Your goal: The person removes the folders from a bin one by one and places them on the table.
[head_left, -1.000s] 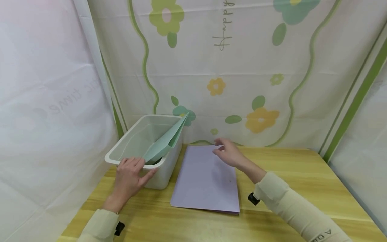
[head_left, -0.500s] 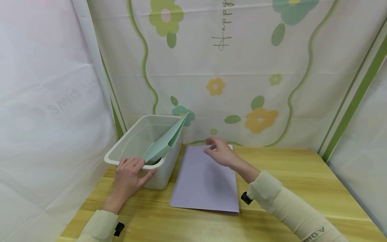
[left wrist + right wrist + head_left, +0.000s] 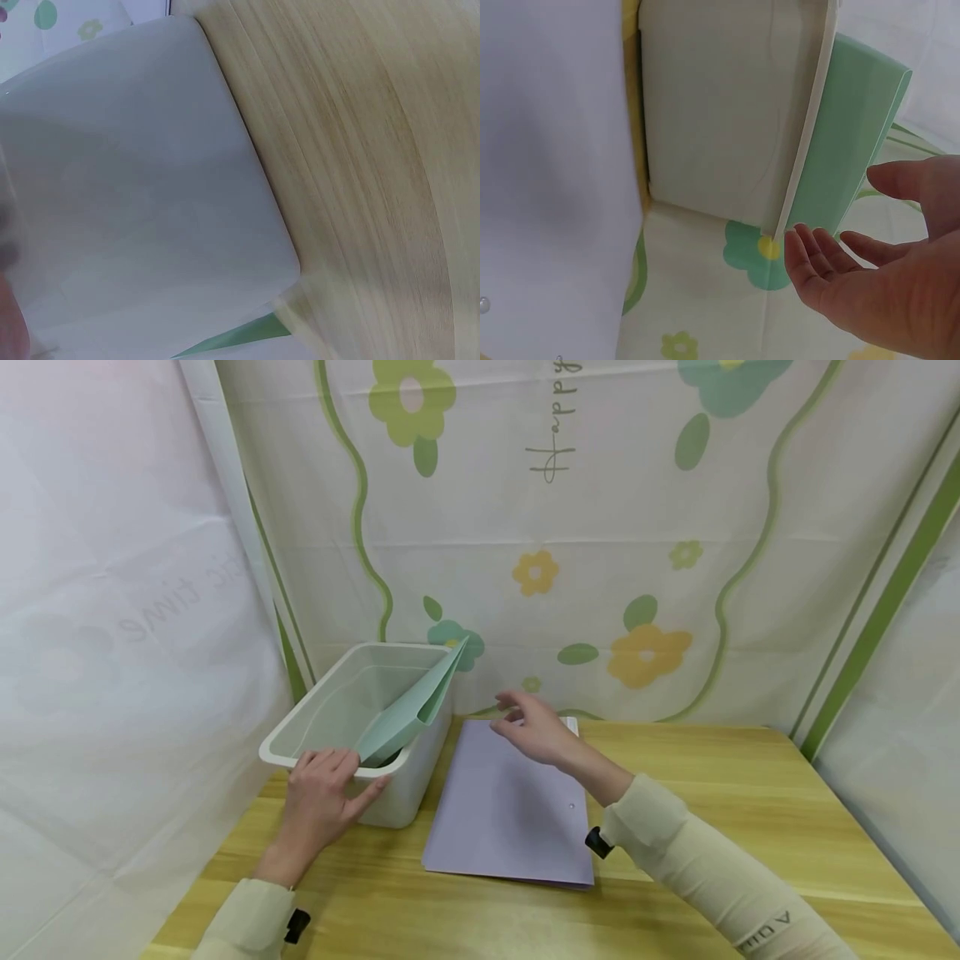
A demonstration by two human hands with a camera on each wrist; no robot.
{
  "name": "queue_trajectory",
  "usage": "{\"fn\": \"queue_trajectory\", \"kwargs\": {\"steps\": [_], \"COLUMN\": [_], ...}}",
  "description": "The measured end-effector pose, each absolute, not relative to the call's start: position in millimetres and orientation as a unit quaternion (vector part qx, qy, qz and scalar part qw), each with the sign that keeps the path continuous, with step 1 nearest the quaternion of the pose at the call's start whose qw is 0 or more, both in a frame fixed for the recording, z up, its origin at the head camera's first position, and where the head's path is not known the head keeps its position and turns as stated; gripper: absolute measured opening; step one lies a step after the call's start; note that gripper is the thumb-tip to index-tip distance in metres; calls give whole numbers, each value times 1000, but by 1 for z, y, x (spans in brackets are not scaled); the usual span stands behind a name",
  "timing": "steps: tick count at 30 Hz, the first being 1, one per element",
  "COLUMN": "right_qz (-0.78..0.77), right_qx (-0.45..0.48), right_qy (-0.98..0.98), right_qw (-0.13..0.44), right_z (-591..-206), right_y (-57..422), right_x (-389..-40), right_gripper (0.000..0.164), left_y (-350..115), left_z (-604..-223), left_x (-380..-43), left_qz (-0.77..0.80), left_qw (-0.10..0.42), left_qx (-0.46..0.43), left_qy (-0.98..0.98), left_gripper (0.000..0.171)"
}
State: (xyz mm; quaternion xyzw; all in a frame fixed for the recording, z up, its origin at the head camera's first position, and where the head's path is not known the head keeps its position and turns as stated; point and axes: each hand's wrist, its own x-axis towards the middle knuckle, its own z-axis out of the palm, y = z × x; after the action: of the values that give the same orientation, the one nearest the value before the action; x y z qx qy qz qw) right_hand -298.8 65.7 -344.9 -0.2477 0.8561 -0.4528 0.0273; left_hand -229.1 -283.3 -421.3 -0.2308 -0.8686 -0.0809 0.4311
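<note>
A white plastic bin (image 3: 416, 787) stands at the left of the table, and a mint-green folder (image 3: 408, 706) leans in it, sticking out past the right rim. My left hand (image 3: 321, 800) grips the bin's near rim, fingers over the top and thumb along the outside. In the left wrist view the bin's wall (image 3: 150, 187) fills much of the picture. Over the back of a purple folder (image 3: 502, 810), my right hand (image 3: 536, 733) hovers with fingers loosely bent and nothing held. The right wrist view has the green folder (image 3: 847, 127) just beyond its fingertips, apart from them.
The purple folder lies flat on the wooden table (image 3: 720, 827), right of the bin; something white shows at its back right corner. A flower-printed cloth (image 3: 480, 527) hangs close behind the table. White cloth (image 3: 120, 635) also closes off the left side.
My right hand has moved left over the purple folder, nearer the green folder, uncovering the white corner and the purple folder's button. My left hand has stayed on the bin's rim.
</note>
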Motion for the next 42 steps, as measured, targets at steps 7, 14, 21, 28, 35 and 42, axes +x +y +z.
{"fn": "queue_trajectory", "kwargs": {"steps": [7, 14, 21, 28, 35, 42], "right_qz": [-462, -455, -463, -460, -472, -473], "right_qx": [-253, -273, -287, -301, -311, -315], "right_qy": [849, 847, 838, 835, 824, 821], "right_qw": [33, 25, 30, 21, 41, 52], "right_z": [-337, -328, -321, -318, -316, -315], "right_y": [57, 45, 33, 25, 17, 10], "right_x": [-297, -294, -291, -292, -293, -294], "right_gripper": [52, 52, 52, 50, 50, 54], "left_y": [-283, -283, -284, -284, -283, -284], "left_z": [-421, -420, -421, -420, -419, -420], "left_x": [-229, -229, -229, -229, -228, -228], "left_qz": [-81, -82, -79, -78, -80, -79], "left_qw": [435, 440, 441, 437, 433, 416], "left_qx": [-232, -232, -231, -232, -231, -225], "left_qy": [-867, -864, -864, -865, -868, -878], "left_gripper": [61, 62, 61, 61, 61, 60]}}
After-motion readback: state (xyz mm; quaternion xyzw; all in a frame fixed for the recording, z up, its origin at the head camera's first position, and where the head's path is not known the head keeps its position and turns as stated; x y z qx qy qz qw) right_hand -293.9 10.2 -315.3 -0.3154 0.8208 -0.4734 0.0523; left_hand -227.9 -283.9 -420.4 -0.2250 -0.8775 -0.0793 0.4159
